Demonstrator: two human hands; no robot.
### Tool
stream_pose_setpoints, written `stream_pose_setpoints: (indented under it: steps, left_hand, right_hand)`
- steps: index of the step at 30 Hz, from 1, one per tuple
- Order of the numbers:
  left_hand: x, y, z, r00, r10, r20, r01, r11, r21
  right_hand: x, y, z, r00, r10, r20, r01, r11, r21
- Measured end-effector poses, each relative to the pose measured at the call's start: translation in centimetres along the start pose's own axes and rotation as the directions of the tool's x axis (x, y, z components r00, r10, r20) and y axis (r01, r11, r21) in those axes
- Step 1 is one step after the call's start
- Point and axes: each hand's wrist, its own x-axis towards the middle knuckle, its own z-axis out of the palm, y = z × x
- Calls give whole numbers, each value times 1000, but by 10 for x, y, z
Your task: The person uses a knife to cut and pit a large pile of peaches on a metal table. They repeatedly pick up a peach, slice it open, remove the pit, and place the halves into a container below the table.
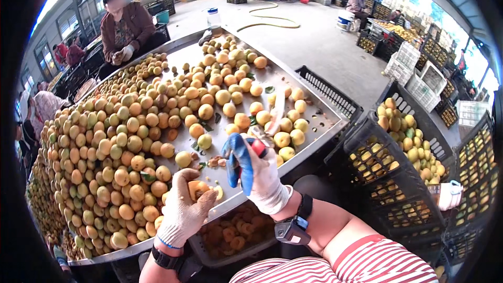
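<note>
In my left hand (182,204), gloved in cream knit, is a cut orange apricot-like fruit (197,189) with its inside showing. My right hand (261,171) wears a white glove with blue-coated fingers. It grips a knife (258,147) by a red and black handle; the pale, blurred blade points away from me. Both hands are over the near edge of a metal sorting table (239,116), heaped with whole yellow-orange fruits (129,141). Small fruit scraps (217,161) lie between the hands. Below the edge, a plastic crate (208,257) holds cut fruit pieces (235,232).
Black plastic crates (377,181) of fruit stand stacked at my right, with a capped bottle (448,196) beside them. A co-worker (125,33) sits across the table at the left. A yellow hose (275,25) curves over the floor; a blue-lidded jar (213,17) stands at the far corner.
</note>
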Motion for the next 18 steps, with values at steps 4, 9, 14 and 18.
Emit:
stream_pose_setpoints:
  steps: [4,9,14,18]
  left_hand:
    - [12,-3,0,966,237,-103,-221,965,143]
    - [9,7,3,880,453,-141,-391,861,325]
    - [6,-13,4,945,305,-118,-277,939,205]
    - [12,-24,8,896,438,-67,-420,887,193]
  right_hand:
    - [12,51,-15,992,124,-37,-124,992,-19]
    - [5,91,-5,952,260,159,-242,962,-125]
    - [6,107,1,926,324,194,-286,937,-199]
    - [4,106,2,905,389,169,-374,920,-115]
